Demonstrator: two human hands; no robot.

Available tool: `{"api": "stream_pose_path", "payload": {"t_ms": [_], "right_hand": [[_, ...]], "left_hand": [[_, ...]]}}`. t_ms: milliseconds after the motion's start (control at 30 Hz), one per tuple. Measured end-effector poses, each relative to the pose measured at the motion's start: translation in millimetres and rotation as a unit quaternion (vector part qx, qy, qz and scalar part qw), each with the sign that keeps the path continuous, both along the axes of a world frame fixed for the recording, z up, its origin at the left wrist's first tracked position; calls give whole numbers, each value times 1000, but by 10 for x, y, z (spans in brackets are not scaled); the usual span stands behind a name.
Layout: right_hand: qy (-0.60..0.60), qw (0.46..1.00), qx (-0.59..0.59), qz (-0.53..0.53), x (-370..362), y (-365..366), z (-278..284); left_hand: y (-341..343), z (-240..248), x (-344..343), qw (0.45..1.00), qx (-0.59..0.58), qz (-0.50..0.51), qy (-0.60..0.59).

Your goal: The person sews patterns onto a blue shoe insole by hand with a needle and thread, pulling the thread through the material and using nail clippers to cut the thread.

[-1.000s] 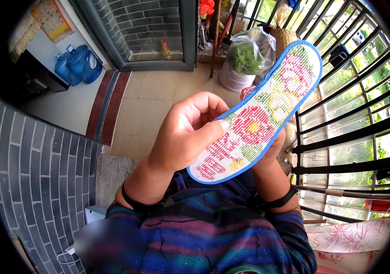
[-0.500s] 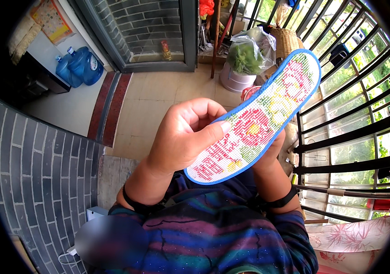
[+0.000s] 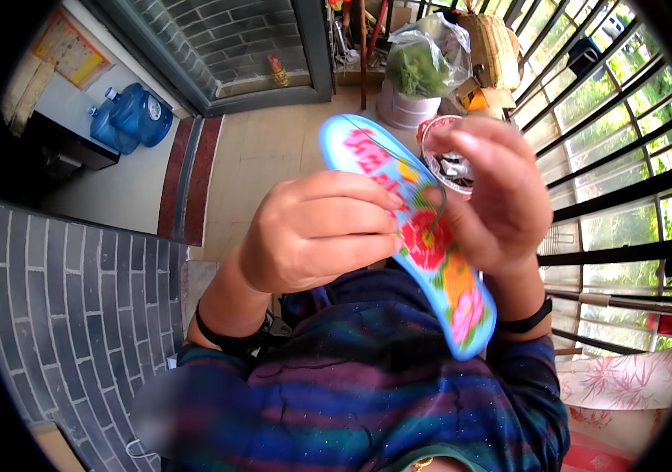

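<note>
Between the two hands, held up in front of the chest, sits a blue-edged, foot-shaped embroidered insole (image 3: 422, 236), its face stitched with pink, red, orange and yellow flowers. It runs tilted from the upper left, where its rounded end stands clear above the fingers, down to the lower right, where the other end lies over the striped dark sleeve. A thin dark thread (image 3: 437, 206) loops across its middle.

The left hand (image 3: 316, 232) is curled closed on the insole's left edge, fingers stacked along the face and fingertips pressing near the red flower. The right hand (image 3: 493, 197) is cupped around the right edge, its fingers bent and pinched together at the thread; whether a needle sits between them cannot be told. Both wrists wear black bands.

Below lies a beige tiled floor (image 3: 273, 149). A grey brick wall (image 3: 76, 299) stands at the left, two blue water bottles (image 3: 127, 118) farther back, a clear bag of green leaves (image 3: 419, 63) in a white bucket ahead, and black window bars (image 3: 619, 157) at the right.
</note>
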State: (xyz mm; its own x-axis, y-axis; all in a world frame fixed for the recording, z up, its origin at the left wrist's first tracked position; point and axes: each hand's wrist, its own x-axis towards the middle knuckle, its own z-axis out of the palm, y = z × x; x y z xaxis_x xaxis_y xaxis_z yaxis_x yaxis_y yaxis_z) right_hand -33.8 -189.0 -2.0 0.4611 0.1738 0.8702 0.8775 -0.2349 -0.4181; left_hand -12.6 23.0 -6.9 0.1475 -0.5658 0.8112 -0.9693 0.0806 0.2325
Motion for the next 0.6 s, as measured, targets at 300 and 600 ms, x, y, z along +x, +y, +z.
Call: {"api": "stream_pose_path", "payload": {"t_ms": [300,600], "right_hand": [[-4,999,-53,10,-80,-111,112],[21,999,-28,-17,-17,-32,26]], "left_hand": [[125,-114,-97,995,-84,-40,42],[104,-149,-67,995,-86,6,56]]}}
